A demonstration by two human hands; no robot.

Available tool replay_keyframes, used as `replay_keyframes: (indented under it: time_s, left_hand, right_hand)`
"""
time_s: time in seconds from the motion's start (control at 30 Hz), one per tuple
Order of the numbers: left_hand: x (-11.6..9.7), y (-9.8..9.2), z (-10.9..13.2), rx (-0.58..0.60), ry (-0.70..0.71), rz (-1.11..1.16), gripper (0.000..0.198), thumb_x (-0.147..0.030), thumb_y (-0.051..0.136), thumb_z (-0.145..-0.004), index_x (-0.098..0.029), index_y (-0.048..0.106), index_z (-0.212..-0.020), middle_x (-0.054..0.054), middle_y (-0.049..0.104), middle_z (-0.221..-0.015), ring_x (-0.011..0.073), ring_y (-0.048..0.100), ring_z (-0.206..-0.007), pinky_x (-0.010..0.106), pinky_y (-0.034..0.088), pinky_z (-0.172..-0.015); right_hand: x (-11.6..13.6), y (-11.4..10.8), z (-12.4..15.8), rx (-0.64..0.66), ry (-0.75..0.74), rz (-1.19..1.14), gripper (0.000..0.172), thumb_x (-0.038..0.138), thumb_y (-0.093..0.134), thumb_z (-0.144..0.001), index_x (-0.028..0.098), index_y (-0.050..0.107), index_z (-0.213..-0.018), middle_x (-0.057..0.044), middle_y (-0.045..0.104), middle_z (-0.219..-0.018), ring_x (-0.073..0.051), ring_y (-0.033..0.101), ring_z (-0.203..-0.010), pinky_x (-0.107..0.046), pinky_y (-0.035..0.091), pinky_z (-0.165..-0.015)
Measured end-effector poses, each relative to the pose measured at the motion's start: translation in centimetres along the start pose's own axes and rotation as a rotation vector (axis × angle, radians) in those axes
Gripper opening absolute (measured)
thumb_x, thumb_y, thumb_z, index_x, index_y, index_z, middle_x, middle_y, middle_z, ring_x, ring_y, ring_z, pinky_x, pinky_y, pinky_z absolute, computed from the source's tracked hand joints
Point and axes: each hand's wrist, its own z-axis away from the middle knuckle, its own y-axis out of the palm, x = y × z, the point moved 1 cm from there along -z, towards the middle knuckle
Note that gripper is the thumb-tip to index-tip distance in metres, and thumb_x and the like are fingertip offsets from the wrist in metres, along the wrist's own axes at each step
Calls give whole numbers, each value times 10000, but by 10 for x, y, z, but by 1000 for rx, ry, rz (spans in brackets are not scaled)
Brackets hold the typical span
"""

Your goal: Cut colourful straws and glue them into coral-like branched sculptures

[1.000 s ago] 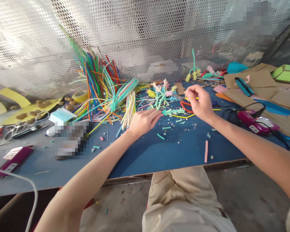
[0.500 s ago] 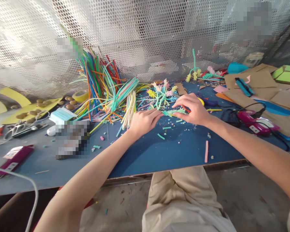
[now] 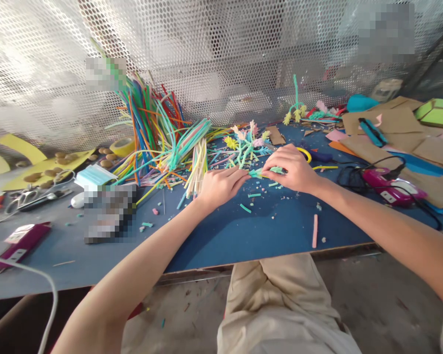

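Note:
My left hand (image 3: pixel 219 186) rests on the blue table (image 3: pixel 243 231) with its fingers pinched on one end of a small teal stem piece (image 3: pixel 260 172). My right hand (image 3: pixel 293 169) is closed over the other end of that same piece, fingers curled down around it. Just behind the hands lies a cluster of finished pastel flower-like stems (image 3: pixel 245 142). A big sheaf of coloured straws or foam sticks (image 3: pixel 158 132) fans out to the left of it.
Cut scraps and a pink stick (image 3: pixel 315 230) litter the table. A pink glue gun (image 3: pixel 386 184) with black cable lies right. Cardboard sheets (image 3: pixel 391 123) fill the far right. Scissors (image 3: pixel 25 196), a face mask (image 3: pixel 94 175) and tape roll (image 3: pixel 122 146) sit left. Perforated metal screen behind.
My right hand came down and left from above the table to meet the teal piece held by my left hand, then closed more tightly over it. The left hand barely moved.

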Motion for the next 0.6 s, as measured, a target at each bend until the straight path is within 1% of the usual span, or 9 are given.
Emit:
replay_keyframes:
  time_s: [0.13,0.27,0.37,0.43,0.5,0.6]
  left_hand:
    - [1,1,0,-2,5,8,233,-355,565,-1082,-234,757,-1026,-7,806,-902,119,758,-763,256,454,-597]
    - [1,1,0,-12,6,14,217,-345,573,-1078,-237,755,-1030,-14,804,-897,122,754,-760,264,446,-591]
    - [1,1,1,-3,-5,5,234,-338,559,-1083,-233,759,-1020,-6,806,-903,125,751,-757,268,437,-584]
    - [1,1,1,10,-17,0,251,-335,546,-1087,-232,763,-1012,1,807,-905,127,752,-762,269,430,-577]
    - [2,1,1,22,-32,-2,266,-337,538,-1089,-232,766,-999,8,809,-908,130,755,-769,269,427,-570]
    - [2,2,1,22,-48,11,262,-349,546,-1086,-230,771,-1022,20,813,-937,136,765,-792,262,444,-580]
  right_hand:
    - [-1,1,0,4,-16,-4,266,457,626,-1040,253,697,-882,4,778,-893,-195,680,-845,-407,411,-875]
    - [-1,0,1,2,9,-23,255,458,625,-1033,247,680,-900,-19,767,-906,-207,680,-863,-405,416,-884]
    - [-3,-2,2,2,33,-31,259,489,676,-980,232,656,-949,-20,726,-854,-195,640,-755,-385,421,-807]
    - [-4,-2,2,12,47,-30,259,485,691,-961,229,654,-945,-12,705,-800,-184,612,-693,-372,417,-763]
    - [-6,-2,2,25,46,-29,239,460,669,-978,232,662,-906,-7,705,-766,-181,615,-680,-368,419,-761]
    - [-9,-1,2,31,42,-23,279,464,627,-1016,233,677,-866,-7,719,-750,-178,628,-678,-371,426,-777]
